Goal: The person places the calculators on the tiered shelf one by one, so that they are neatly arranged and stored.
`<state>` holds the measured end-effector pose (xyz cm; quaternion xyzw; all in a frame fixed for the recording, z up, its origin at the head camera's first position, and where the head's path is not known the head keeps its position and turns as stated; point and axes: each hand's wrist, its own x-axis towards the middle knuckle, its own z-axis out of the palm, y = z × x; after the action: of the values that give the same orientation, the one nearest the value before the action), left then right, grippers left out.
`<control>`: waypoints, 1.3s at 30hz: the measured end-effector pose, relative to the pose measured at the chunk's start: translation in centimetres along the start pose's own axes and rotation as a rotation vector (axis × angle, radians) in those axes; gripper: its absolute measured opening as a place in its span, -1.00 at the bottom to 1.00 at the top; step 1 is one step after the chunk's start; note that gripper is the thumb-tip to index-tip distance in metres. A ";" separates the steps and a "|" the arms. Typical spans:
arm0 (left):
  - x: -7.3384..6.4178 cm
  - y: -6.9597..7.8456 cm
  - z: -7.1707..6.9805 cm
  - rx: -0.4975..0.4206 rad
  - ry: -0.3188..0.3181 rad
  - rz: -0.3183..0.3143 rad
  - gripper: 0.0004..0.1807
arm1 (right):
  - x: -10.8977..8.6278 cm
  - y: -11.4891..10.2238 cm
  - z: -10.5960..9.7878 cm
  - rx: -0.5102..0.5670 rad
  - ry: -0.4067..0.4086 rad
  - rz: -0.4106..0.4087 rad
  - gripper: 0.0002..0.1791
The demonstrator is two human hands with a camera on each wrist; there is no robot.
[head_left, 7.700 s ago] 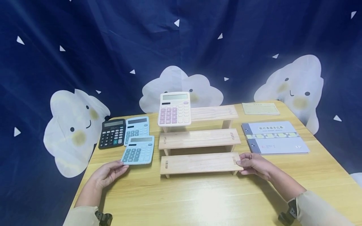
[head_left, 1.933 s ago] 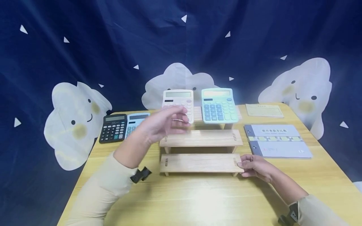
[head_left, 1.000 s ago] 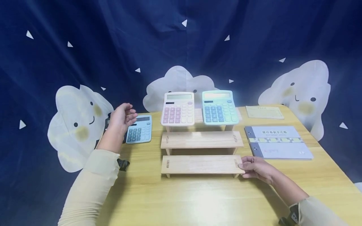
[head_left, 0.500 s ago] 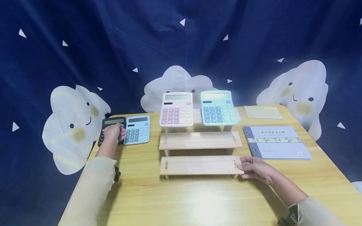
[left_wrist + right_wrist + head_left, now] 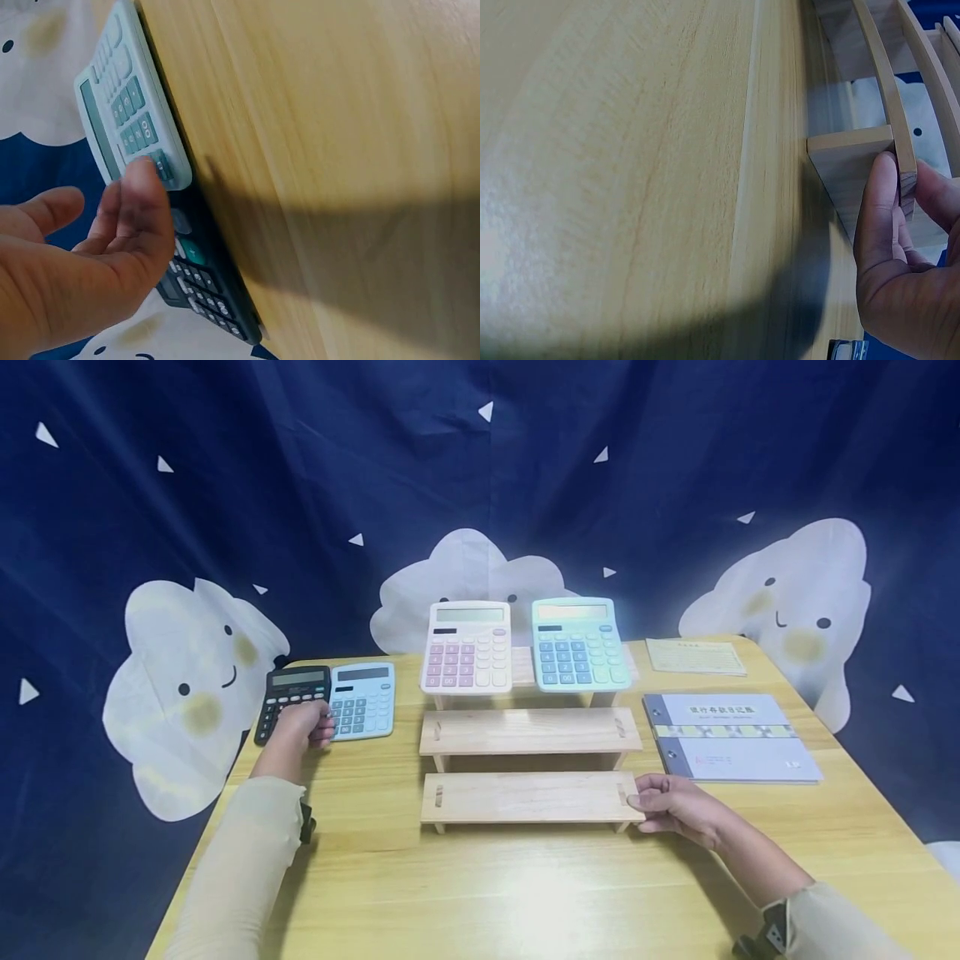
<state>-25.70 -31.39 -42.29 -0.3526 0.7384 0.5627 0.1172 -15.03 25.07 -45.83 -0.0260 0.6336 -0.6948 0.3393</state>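
My wooden stand (image 5: 530, 731) sits near the middle of the tabletop (image 5: 390, 877), three steps rising toward the far edge, and its top step carries a white calculator (image 5: 467, 647) with pink keys at the left end and a turquoise calculator (image 5: 580, 645) at the right end, both tilted to face me. The steps are flat slats of pale, grained wood, with the small squarish ends of the joints showing near each side. With my right hand (image 5: 678, 810) I pinch the right end of the lowest step, thumb on one face and fingers on the other. My left hand (image 5: 300, 724) is relaxed, thumb well apart from the fingers, over the lower part of the black calculator (image 5: 288, 695) by the tabletop's far left corner; I cannot tell whether it touches the keys. Just beside that one, to the right, lies a pale-blue calculator (image 5: 363, 702), smooth and rounded at the corners, with my fingertips overlapping its nearest corner in the left wrist view. Toward the right edge lies a grey-blue ledger (image 5: 738, 756) with two round studs on its spine, and beyond it a thin yellowish pad (image 5: 696, 657) whose print is too faint to read. The calculators cover much of the top step, and my left hand hides many of the black keys.
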 end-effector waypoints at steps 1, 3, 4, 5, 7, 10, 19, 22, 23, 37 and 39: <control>-0.1 -0.1 0.0 0.043 -0.008 -0.002 -0.64 | 0.0 0.0 0.0 0.000 0.001 0.000 -0.88; -0.2 -0.2 -0.1 0.125 -0.023 -0.006 -0.59 | 0.0 0.0 0.0 -0.002 0.004 0.001 -0.88; -0.3 -0.3 -0.1 0.165 -0.034 -0.004 -0.57 | -0.1 -0.1 -0.1 -0.002 0.006 0.002 -0.87; -0.5 -0.3 -0.1 0.202 -0.045 -0.002 -0.55 | -0.1 -0.1 -0.1 -0.002 0.008 0.002 -0.87; -0.9 -0.5 -0.1 0.266 -0.069 0.001 -0.53 | -0.1 -0.1 -0.1 0.001 0.013 0.002 -0.87; -1.7 -0.6 -0.2 0.336 -0.093 0.016 -0.54 | -0.1 -0.2 -0.2 0.001 0.015 -0.001 -0.87; -1.9 -1.5 -0.8 0.075 -0.255 -0.081 -0.35 | -0.1 -0.3 -0.2 0.003 0.018 -0.008 -0.86; -1.7 -1.5 -0.4 -0.239 -0.321 -0.158 -0.33 | -0.2 -0.4 -0.2 0.002 0.019 -0.009 -0.86; -1.7 -1.5 -0.2 -0.332 -0.347 -0.186 -0.30 | -0.2 -0.4 -0.2 0.001 0.018 -0.011 -0.87; -1.4 0.9 4.3 -0.846 -0.300 -0.299 -0.27 | -0.3 -0.2 0.2 -0.012 0.029 0.001 -0.84; -1.3 1.1 4.7 -0.877 -0.291 -0.296 -0.27 | -0.3 0.0 0.3 -0.016 0.026 0.007 -0.84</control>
<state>-26.49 -26.42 -42.33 -0.3880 0.3495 0.8416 0.1384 -14.68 24.93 -45.62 -0.0175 0.6434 -0.6890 0.3332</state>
